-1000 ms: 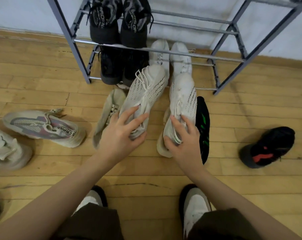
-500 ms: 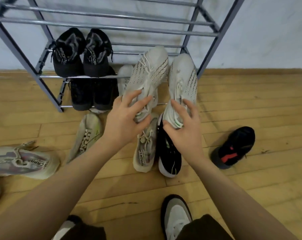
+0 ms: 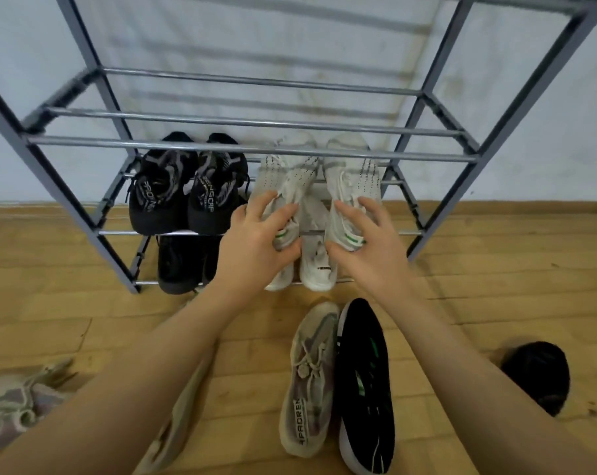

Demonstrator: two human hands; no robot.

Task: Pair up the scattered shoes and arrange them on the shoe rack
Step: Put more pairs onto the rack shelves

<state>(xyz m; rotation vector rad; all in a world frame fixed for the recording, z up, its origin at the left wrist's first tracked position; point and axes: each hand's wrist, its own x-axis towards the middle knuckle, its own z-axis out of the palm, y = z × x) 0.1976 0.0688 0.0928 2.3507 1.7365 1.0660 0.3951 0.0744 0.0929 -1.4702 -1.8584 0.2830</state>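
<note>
My left hand grips the heel of a white knit sneaker, and my right hand grips the heel of its twin. Both sneakers lie toes-first on the second tier of the grey metal shoe rack, right of a black pair. On the bottom tier sit another black pair and a white pair, partly hidden by my hands. On the floor lie a beige sneaker and a black green-marked sneaker side by side.
A black shoe lies on the wooden floor at the right. A grey-beige sneaker lies at the left edge, and another beige shoe is partly hidden under my left forearm. The rack's upper tiers hold nothing; a white wall stands behind.
Both hands lifted the white knit pair from the floor and pushed it forward onto the rack's second tier. My view moved closer to the rack.
</note>
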